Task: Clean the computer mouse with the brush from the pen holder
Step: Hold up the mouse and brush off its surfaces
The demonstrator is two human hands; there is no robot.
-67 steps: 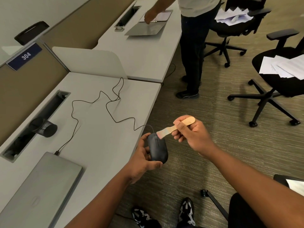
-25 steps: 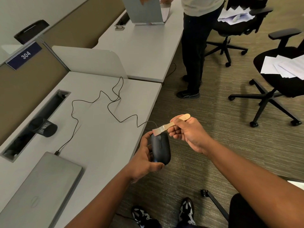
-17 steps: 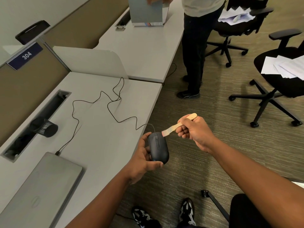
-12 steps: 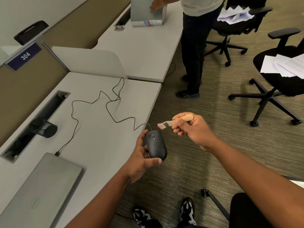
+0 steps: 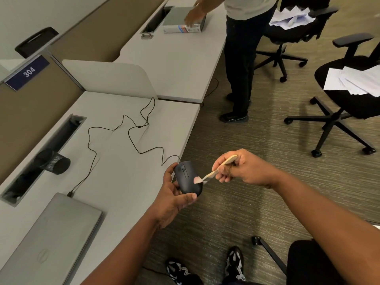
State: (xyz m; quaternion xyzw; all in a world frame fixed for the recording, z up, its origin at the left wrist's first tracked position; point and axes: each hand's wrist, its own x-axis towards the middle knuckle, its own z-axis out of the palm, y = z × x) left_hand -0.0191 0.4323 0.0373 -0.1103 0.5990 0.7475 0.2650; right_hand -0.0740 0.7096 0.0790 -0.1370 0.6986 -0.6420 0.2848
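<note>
since the earlier frame, brush (image 5: 213, 172) bristles drop onto the mouse (image 5: 188, 177) flank. left hand (image 5: 171, 199) cups the mouse off the desk (image 5: 127, 161) front edge; right hand (image 5: 240, 168) pinches the handle. a slack hold could drop it, yanking the cable (image 5: 131, 138).

Office w/ grey-green carpet (image 5: 236, 140). Two pale grey tabletops (image 5: 115, 161) end to end, tan partition (image 5: 26, 120) behind w/ blue "304" sign (image 5: 28, 72). White divider (image 5: 107, 79) btwn them. Black swivel chairs (image 5: 345, 93) w/ papers (image 5: 357, 81) on seats.
</note>
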